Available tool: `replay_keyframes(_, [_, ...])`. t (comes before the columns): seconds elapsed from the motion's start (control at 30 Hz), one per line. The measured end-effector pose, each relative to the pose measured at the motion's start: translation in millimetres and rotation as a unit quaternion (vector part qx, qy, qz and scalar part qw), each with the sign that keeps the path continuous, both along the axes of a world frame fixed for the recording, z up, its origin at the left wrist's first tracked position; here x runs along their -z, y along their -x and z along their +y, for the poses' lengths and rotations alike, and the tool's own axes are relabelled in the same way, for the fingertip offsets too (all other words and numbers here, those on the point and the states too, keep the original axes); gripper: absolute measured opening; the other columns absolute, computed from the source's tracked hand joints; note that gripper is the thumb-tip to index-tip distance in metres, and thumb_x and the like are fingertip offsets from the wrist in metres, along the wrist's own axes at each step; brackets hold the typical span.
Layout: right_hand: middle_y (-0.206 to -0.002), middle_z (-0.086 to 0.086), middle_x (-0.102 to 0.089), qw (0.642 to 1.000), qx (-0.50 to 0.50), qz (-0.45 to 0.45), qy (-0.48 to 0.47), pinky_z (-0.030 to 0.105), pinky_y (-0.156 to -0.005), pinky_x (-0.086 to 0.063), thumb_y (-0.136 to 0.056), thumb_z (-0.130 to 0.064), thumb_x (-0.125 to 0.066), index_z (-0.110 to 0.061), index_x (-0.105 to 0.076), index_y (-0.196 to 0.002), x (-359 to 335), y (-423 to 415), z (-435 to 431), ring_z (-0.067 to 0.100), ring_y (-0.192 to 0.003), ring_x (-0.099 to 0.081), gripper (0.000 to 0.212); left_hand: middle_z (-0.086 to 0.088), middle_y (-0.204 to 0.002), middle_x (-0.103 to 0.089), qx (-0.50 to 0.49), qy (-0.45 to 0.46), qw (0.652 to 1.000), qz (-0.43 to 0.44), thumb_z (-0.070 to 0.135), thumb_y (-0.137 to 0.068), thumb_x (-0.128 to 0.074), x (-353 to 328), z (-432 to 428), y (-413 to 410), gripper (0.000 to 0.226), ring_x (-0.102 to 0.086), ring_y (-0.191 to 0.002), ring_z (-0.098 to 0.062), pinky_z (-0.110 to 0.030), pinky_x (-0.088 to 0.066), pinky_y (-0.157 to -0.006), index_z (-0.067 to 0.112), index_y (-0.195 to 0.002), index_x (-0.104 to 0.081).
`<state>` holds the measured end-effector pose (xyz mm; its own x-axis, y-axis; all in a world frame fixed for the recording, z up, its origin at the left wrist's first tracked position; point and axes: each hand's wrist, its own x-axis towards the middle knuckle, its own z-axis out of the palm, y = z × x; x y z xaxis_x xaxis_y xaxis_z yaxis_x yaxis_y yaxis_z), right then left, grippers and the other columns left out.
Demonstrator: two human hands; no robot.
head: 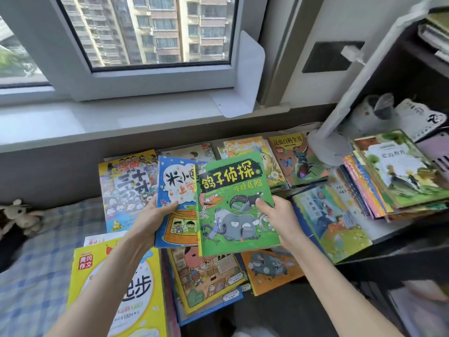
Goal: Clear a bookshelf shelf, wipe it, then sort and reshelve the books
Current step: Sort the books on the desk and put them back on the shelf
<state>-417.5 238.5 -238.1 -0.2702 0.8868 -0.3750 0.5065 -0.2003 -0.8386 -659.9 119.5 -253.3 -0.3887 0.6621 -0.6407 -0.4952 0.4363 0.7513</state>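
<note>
While the left hand (151,216) pinches the blue book (173,188) and the right hand (279,216) the green book (233,198) by their outer edges above the spread books (206,276), each grip closed thumb-on-cover, these thin glossy paperbacks probably feel light, floppy, slippery.

blue book (182,224): right part under green book (233,210) | yellow workbook (141,288): cut by bottom edge

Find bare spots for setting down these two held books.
Left hand holds the blue book, right hand the green book. Bare: the windowsill left of the white bookend; the checked sheet between the plush toy and the yellow workbook. Crowded: overlapping books under the sill, through to the lamp base and the stack beside it.
</note>
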Motion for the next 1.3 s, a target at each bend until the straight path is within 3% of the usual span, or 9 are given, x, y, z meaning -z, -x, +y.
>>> replay_keyframes(0.3, [-0.093,0.025,-0.065,0.981,0.141,-0.028,-0.131,0.036,-0.074,-0.043,-0.093,-0.028,-0.062,-0.006,-0.063,-0.09,-38,-76,21,0.038,-0.084,-0.061,0.023,-0.009,-0.104,-0.065,-0.117,-0.053,0.991,0.025,0.013,-0.096,-0.054,-6,-20,58,0.041,-0.07,-0.059,-0.018,-0.035,-0.055,-0.044,0.017,-0.134,-0.041])
replay_keyframes(0.43, [-0.065,0.015,-0.047,0.948,0.127,-0.167,-0.239,0.036,-0.059,-0.03,-0.091,-0.037,-0.06,0.006,-0.054,-0.08,-47,-95,23,0.026,-0.065,-0.044,0.046,-0.008,-0.106,-0.065,-0.127,-0.08,0.988,0.033,0.008,-0.097,-0.052,-10,-28,71,0.047,-0.072,-0.064,-0.017,-0.035,-0.056,-0.046,0.017,-0.139,-0.035])
replay_keyframes(0.57, [-0.062,0.004,-0.045,0.917,0.073,-0.271,-0.283,0.033,-0.053,-0.029,-0.092,-0.035,-0.061,-0.013,-0.054,-0.077,-61,-97,14,0.026,-0.072,-0.044,0.028,-0.009,-0.103,-0.067,-0.11,-0.07,0.991,0.028,0.01,-0.096,-0.054,-10,-35,73,0.037,-0.071,-0.066,-0.02,-0.036,-0.057,-0.047,0.017,-0.131,-0.043])
replay_keyframes(0.7, [-0.073,0.01,-0.062,0.911,0.01,-0.324,-0.254,0.038,-0.063,-0.041,-0.091,-0.033,-0.063,-0.002,-0.066,-0.099,-67,-93,0,0.035,-0.077,-0.057,0.033,-0.01,-0.099,-0.068,-0.083,-0.065,0.994,0.03,0.01,-0.094,-0.057,-8,-42,73,0.013,-0.071,-0.061,-0.018,-0.035,-0.057,-0.047,0.021,-0.102,-0.055])
replay_keyframes(0.83, [-0.116,0.03,-0.061,0.949,-0.017,-0.283,-0.139,0.05,-0.093,-0.043,-0.09,-0.026,-0.066,0.013,-0.058,-0.114,-49,-90,-10,0.043,-0.109,-0.057,0.047,-0.013,-0.097,-0.069,-0.063,-0.058,0.996,0.022,0.012,-0.093,-0.058,-6,-48,69,0.022,-0.071,-0.061,-0.021,-0.034,-0.056,-0.047,0.014,-0.115,-0.054])
replay_keyframes(0.93, [-0.09,0.017,-0.067,0.975,0.004,-0.22,-0.036,0.036,-0.072,-0.047,-0.09,-0.021,-0.067,0.005,-0.066,-0.093,-15,-90,-12,0.032,-0.09,-0.063,0.026,-0.013,-0.094,-0.069,-0.055,-0.058,0.997,-0.001,0.015,-0.094,-0.057,-7,-52,60,0.03,-0.071,-0.06,-0.022,-0.035,-0.056,-0.046,0.011,-0.124,-0.051])
replay_keyframes(1.07, [-0.142,0.018,-0.047,0.969,0.034,-0.238,0.054,0.041,-0.102,-0.038,-0.093,-0.02,-0.062,0.005,-0.039,-0.142,33,-90,-10,0.032,-0.13,-0.045,0.059,-0.009,-0.081,-0.074,-0.042,-0.058,0.997,-0.022,0.022,-0.095,-0.055,-9,-55,47,0.02,-0.071,-0.062,-0.024,-0.036,-0.056,-0.047,0.014,-0.114,-0.056])
replay_keyframes(1.23, [-0.107,0.005,-0.066,0.849,-0.061,-0.52,-0.069,0.032,-0.073,-0.051,-0.096,-0.03,-0.054,-0.014,-0.047,-0.136,34,-68,-11,0.024,-0.089,-0.065,0.043,-0.006,-0.077,-0.075,-0.014,-0.063,0.997,-0.03,0.026,-0.096,-0.053,-14,-52,29,0.009,-0.071,-0.061,-0.023,-0.037,-0.058,-0.049,0.02,-0.101,-0.058])
replay_keyframes(1.3, [-0.116,0.005,-0.066,0.872,-0.087,-0.46,-0.145,0.032,-0.077,-0.052,-0.097,-0.04,-0.05,-0.013,-0.049,-0.136,23,-43,-18,0.023,-0.094,-0.065,0.047,-0.006,-0.079,-0.075,-0.007,-0.065,0.997,-0.036,0.027,-0.096,-0.053,-16,-50,23,0.012,-0.071,-0.062,-0.023,-0.035,-0.057,-0.048,0.018,-0.104,-0.058])
